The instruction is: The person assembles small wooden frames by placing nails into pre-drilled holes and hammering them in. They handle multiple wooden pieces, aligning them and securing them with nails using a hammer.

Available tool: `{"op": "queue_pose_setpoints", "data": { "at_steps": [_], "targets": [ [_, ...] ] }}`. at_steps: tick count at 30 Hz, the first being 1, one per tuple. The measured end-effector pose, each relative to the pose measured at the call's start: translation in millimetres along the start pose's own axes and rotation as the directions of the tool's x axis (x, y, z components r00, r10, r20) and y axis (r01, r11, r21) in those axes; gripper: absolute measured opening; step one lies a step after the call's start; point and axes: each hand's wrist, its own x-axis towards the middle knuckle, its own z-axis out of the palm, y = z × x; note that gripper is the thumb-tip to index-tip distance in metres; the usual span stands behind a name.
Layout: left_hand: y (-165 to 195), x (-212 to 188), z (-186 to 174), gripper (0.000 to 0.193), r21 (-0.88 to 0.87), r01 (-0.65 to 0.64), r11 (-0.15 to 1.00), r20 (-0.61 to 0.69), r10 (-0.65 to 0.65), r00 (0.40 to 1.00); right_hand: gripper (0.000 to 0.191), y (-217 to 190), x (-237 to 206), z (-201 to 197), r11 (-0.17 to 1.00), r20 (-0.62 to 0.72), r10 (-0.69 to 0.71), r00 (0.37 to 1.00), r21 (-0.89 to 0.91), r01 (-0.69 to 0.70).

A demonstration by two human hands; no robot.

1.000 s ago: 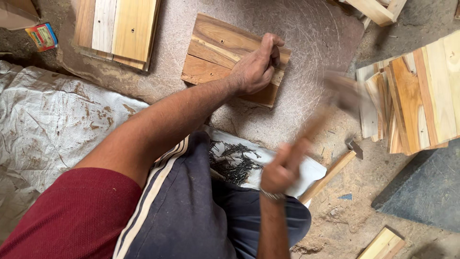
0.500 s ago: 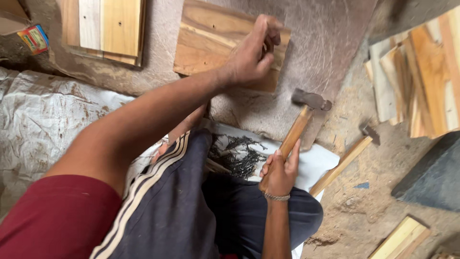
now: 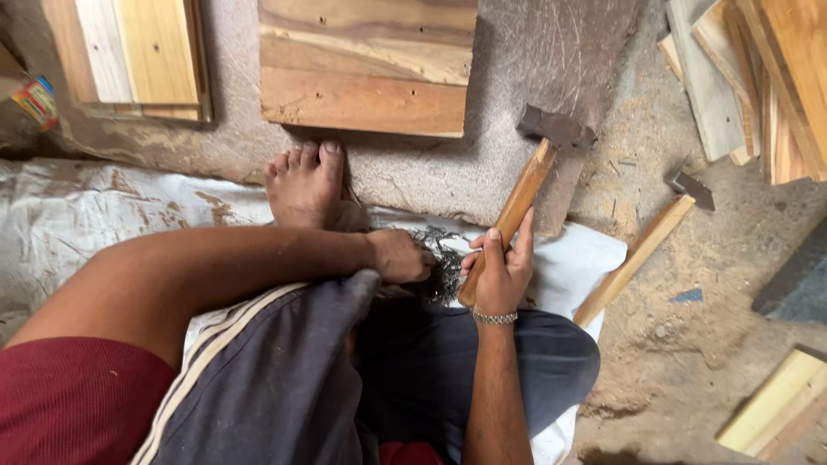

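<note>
Grip of right hand (image 3: 500, 275) clenched low around wooden-handled hammer with dark steel head (image 3: 525, 194), held tilted above crumpled white plastic sheet (image 3: 577, 258). Left hand (image 3: 401, 257) curled down onto tangled pile of thin dark nails (image 3: 444, 258) just beside the hammer's butt; could not tell whether any were pinched. Probably best done by lifting out a single nail by its shank. Ahead, joined panel of rough brown planks (image 3: 366, 65), laid flat on gritty, sawdust-strewn floor (image 3: 689, 370).

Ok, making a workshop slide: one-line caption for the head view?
Left hand in a pile of nails, right hand holding a hammer near a wooden panel.
</note>
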Motion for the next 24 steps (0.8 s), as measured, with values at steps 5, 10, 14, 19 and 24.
{"op": "queue_pose_setpoints", "data": {
  "at_steps": [5,10,14,19,24],
  "targets": [
    [-2,-4,4,0.015,-0.13,0.005,0.991,-0.137,-0.022,0.99,0.073,1,0,-2,0.999,-0.005,0.019,1.0,-0.037,-0.019],
    [-2,-13,-3,0.011,-0.363,-0.011,0.932,-0.263,-0.091,0.96,0.074,14,5,-6,0.993,-0.02,0.019,1.0,-0.114,-0.021],
    [-3,-27,-12,0.011,-0.47,-0.06,0.88,-0.373,-0.137,0.918,0.062,16,5,-5,0.924,-0.135,-0.19,0.972,-0.36,0.131],
    [-6,-43,-21,0.021,-0.491,-0.06,0.869,-0.412,-0.171,0.895,0.043,-4,-3,6,0.354,0.074,-0.747,0.661,-0.797,0.49],
    [-6,-49,-22,0.021,-0.48,-0.021,0.877,-0.425,-0.211,0.88,0.037,-26,38,53,0.555,0.17,-0.597,0.784,-0.617,0.557]
  ]
}}
